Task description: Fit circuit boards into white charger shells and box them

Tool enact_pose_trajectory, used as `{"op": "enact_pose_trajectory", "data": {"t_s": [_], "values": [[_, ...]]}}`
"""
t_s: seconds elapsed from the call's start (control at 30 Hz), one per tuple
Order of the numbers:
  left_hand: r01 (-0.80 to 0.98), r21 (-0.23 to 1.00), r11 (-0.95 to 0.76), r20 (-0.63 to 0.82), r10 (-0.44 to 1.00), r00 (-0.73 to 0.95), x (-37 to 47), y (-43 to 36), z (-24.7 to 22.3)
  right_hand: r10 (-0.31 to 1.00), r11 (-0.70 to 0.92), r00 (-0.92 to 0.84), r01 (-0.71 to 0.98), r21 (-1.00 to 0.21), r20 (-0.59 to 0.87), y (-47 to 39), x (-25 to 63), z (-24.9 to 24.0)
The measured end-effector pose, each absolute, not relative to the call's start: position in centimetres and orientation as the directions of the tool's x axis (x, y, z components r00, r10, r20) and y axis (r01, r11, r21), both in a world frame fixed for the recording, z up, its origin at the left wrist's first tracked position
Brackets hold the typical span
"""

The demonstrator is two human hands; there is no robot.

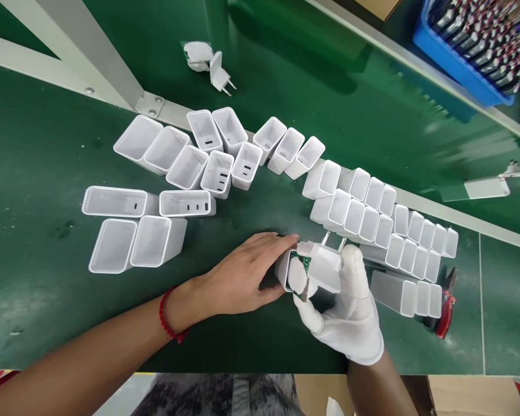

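My bare left hand (247, 274), with a red bead bracelet on the wrist, grips a white charger housing (283, 270) lying sideways over the bench. In a white glove, my right hand (346, 312) holds a white plug cap (325, 268) with two metal pins pointing away from me. Attached to or against the cap is a green circuit board (305, 263) with white filler on it. Its near part sits at the housing's open mouth; how far it is inside I cannot tell. My right thumb and fingers press around the cap and board.
Many open white housings (151, 240) stand in groups to the left and right on the green bench (47, 323). Red-handled pliers (446, 312) lie at the right. Behind the metal rail are another plug with board (219, 72) and a blue bin (455, 63) of wired parts.
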State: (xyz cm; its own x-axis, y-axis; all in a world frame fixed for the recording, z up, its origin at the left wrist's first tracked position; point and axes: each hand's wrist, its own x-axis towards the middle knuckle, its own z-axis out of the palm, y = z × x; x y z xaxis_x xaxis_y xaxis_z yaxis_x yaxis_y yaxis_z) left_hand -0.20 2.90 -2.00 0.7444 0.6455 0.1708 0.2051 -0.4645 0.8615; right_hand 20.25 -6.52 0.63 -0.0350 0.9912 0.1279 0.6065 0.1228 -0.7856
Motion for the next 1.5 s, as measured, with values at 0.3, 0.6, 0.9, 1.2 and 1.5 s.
{"op": "enact_pose_trajectory", "data": {"t_s": [0.3,0.6,0.9,1.2,1.5], "values": [[0.198,0.866,-0.460,0.173,0.645,0.745,-0.1,2.9,-2.1,0.974,0.221,-0.106,0.644,-0.732,0.200,-5.7,19.9,1.3],[0.188,0.870,-0.456,0.176,0.644,0.745,-0.2,2.9,-2.2,0.977,0.211,-0.134,0.557,-0.803,0.164,-5.1,20.1,1.9],[-0.057,0.883,-0.465,0.372,0.623,0.688,-0.2,3.1,-0.9,0.989,0.145,-0.103,0.686,-0.713,0.102,-4.2,19.3,1.4],[0.021,0.983,-0.181,0.142,0.831,0.538,0.6,2.7,-0.2,0.993,-0.009,-0.099,0.446,-0.895,-0.060,-4.7,16.9,1.0],[-0.039,0.999,-0.028,0.043,0.873,0.486,0.5,2.0,-0.6,0.942,-0.279,0.180,-0.052,-0.959,-0.283,-5.0,15.0,-1.2]]}}
